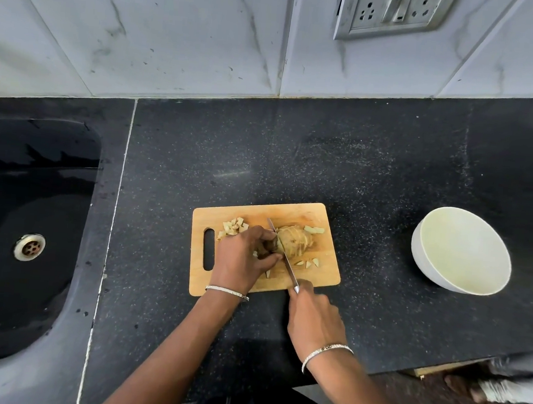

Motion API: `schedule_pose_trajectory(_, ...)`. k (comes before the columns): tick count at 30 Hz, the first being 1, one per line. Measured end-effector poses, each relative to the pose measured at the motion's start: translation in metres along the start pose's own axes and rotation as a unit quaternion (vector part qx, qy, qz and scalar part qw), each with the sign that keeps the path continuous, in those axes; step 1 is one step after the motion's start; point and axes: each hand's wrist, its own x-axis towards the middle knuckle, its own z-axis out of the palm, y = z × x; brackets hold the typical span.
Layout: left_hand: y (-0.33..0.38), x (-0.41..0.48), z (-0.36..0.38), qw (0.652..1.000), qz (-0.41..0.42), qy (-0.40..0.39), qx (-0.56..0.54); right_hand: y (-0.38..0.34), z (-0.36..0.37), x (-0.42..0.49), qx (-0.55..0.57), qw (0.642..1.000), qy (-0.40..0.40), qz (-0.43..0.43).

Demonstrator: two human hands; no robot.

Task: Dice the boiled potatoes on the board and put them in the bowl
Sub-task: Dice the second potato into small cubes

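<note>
A wooden cutting board (318, 215) lies on the black counter. On it sits a boiled potato (297, 241), cut into slices that still lean together. My left hand (242, 254) grips the potato's left end with curled fingers. My right hand (313, 317) holds a knife (282, 251) by the handle, its blade set across the potato close to my left fingers. Diced pieces (233, 226) lie piled at the board's far left, and a few more pieces (310, 262) lie near its right side. A white bowl (459, 249) stands to the right of the board with nothing visible inside.
A black sink (31, 215) with a metal drain fills the left side. A tiled wall with a switch and socket plate (392, 11) rises behind the counter. The counter's front edge runs at lower right, with someone's foot (467, 386) on the floor beyond it.
</note>
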Motion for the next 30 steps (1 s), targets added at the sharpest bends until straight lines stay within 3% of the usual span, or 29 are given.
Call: schedule_pose_trajectory(30,0.012,0.002,-0.007,1.0,-0.014,-0.017,-0.021,0.017,0.002,-0.008,0.011,0.999,0.029,-0.032)
